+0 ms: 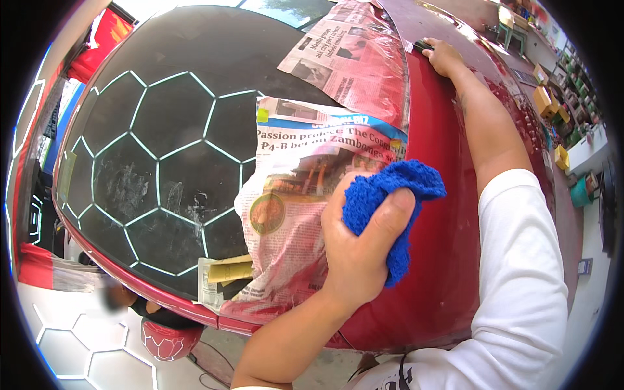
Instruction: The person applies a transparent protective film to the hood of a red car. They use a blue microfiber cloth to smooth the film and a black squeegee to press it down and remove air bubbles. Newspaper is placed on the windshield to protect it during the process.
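My left hand (pixel 364 244) is closed round a bunched blue cloth (pixel 419 179), held over the edge between newspaper and red paint. Stretched to the far side, my right hand (pixel 445 57) grips a small dark block (pixel 422 45) against the red car panel (pixel 442 214). Its exact kind is hard to make out at this size. Newspaper sheets (pixel 279 156) cover part of the dark glossy car surface (pixel 188 123), their edge running along the red panel. The near sheet is crumpled and partly hidden behind my left hand and forearm.
A red side mirror (pixel 170 339) juts out at the lower left, with a person (pixel 123 296) partly visible beside it. Yellowish tape or paper (pixel 229 272) lies at the newspaper's near corner. Crowded shelves (pixel 582 97) and a teal bucket (pixel 580 193) stand at the right.
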{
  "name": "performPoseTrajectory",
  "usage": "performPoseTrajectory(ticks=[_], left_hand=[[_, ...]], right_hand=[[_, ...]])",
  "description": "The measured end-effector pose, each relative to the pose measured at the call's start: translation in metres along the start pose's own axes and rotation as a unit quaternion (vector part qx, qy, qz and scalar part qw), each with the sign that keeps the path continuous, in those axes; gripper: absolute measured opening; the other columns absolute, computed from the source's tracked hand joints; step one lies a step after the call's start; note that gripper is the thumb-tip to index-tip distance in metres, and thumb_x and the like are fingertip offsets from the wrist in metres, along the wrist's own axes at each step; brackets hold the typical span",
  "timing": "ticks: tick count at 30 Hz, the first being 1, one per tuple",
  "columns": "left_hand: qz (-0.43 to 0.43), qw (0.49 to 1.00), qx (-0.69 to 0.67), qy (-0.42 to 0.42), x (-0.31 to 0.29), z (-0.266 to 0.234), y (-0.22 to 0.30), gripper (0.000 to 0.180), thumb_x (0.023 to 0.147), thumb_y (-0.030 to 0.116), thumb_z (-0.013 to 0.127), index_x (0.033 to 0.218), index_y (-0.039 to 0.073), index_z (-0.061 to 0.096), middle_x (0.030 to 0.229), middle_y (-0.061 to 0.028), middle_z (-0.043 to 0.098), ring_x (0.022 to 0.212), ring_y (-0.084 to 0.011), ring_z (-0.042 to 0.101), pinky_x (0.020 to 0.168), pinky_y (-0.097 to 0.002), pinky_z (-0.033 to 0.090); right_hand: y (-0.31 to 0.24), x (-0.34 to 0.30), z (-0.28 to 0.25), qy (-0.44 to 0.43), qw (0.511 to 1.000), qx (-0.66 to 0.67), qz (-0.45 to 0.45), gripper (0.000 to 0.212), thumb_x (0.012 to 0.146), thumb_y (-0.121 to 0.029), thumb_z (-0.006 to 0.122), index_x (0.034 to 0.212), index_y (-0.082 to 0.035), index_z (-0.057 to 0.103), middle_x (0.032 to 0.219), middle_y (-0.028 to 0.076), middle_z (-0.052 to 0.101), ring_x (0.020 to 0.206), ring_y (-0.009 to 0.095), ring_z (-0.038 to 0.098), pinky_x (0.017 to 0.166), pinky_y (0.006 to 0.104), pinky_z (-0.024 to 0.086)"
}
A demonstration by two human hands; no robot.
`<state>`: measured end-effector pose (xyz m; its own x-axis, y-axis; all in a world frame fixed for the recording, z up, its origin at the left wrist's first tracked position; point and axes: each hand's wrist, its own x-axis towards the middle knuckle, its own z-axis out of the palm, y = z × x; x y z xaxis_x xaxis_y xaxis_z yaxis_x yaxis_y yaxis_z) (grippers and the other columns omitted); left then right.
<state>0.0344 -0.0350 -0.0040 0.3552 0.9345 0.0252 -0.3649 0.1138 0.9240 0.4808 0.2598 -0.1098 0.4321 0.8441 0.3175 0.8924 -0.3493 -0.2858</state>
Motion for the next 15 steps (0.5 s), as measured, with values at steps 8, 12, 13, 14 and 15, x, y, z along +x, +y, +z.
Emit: performPoseTrajectory(ticks=[8,12,13,14,15], left_hand=[[0.021,0.994,-0.106,0.024,0.017,-0.007,-0.009,0.042,0.11,0.041,0.068,0.128,0.003,0.073,0.118,-0.0101,0.08,0.096,-0.0207,0.078,0.083,-0.0356,0.064],[0.044,0.992,-0.098,0.071,0.012,0.005,-0.009,0.034,0.106,0.036,0.078,0.117,0.005,0.07,0.095,-0.0046,0.073,0.074,-0.0133,0.069,0.064,-0.0291,0.057],[0.041,0.992,-0.1,0.069,0.014,0.007,-0.014,0.033,0.106,0.035,0.078,0.116,0.005,0.07,0.096,-0.0043,0.073,0.077,-0.0129,0.07,0.067,-0.0292,0.057],[0.037,0.992,-0.102,0.067,0.015,0.011,-0.017,0.032,0.106,0.035,0.079,0.116,0.005,0.071,0.097,-0.004,0.073,0.079,-0.0125,0.07,0.069,-0.0293,0.058],[0.021,0.993,-0.099,0.058,0.011,0.014,-0.015,0.029,0.105,0.031,0.08,0.115,0.005,0.072,0.101,-0.0034,0.074,0.085,-0.0115,0.069,0.076,-0.0294,0.058]], right_hand=[[-0.058,-0.267,-0.068,0.055,0.993,0.044,-0.096,0.047,0.106,-0.032,0.073,0.151,-0.018,0.07,0.134,0.014,0.076,0.121,0.041,0.069,0.107,0.0547,0.056],[-0.076,-0.429,-0.117,0.045,0.979,0.106,-0.166,0.058,0.097,-0.021,0.081,0.151,-0.012,0.066,0.13,0.009,0.072,0.114,0.034,0.066,0.101,0.0492,0.054],[-0.077,-0.458,-0.132,0.037,0.98,0.11,-0.165,0.061,0.094,-0.019,0.083,0.153,-0.012,0.066,0.13,0.008,0.072,0.114,0.033,0.066,0.101,0.0493,0.053],[-0.073,-0.462,-0.137,0.044,0.98,0.106,-0.164,0.062,0.094,-0.019,0.084,0.152,-0.012,0.066,0.13,0.008,0.072,0.114,0.033,0.066,0.101,0.0495,0.053],[-0.07,-0.463,-0.138,0.05,0.979,0.105,-0.167,0.062,0.093,-0.019,0.084,0.152,-0.012,0.067,0.13,0.008,0.072,0.114,0.032,0.066,0.101,0.0496,0.053]])
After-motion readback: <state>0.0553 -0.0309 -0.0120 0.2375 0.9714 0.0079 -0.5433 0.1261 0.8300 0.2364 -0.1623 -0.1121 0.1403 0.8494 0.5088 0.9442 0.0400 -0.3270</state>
